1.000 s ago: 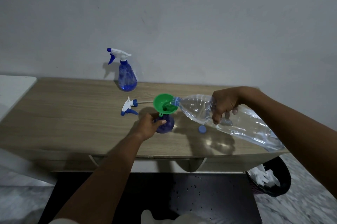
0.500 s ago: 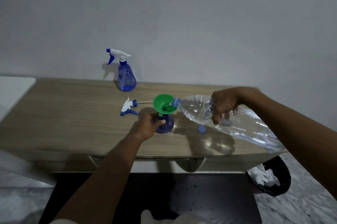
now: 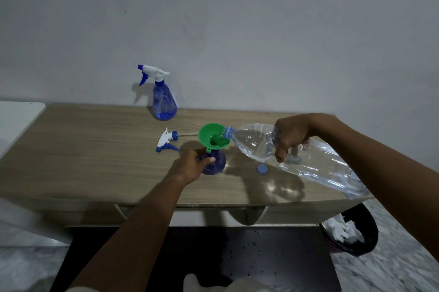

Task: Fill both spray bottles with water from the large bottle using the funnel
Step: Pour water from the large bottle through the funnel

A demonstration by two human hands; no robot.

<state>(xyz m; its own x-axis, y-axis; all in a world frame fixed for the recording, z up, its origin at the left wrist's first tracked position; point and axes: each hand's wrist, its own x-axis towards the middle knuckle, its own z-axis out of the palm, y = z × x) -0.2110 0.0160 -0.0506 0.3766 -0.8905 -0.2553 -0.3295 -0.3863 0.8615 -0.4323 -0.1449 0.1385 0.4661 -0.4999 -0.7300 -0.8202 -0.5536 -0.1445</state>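
Surface: wooden desk (image 3: 95,161).
Axis: large bottle (image 3: 320,165), 4-to-10 o'clock, mouth over funnel (image 3: 209,136).
Hands: right hand (image 3: 291,139) clamps it; left hand (image 3: 191,165) grips spray bottle (image 3: 217,163).

The person's left hand (image 3: 192,165) and right hand (image 3: 291,139) were bare, as were both forearms (image 3: 133,227); a sliver of pale sleeve (image 3: 71,289) edged the left one, with pale cloth (image 3: 213,283) at the frame's foot

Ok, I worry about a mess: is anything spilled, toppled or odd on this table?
No spill shows on the table. A detached spray head lies on its side left of the funnel, and a blue cap lies loose by the large bottle, which looks crumpled where the right hand grips it.
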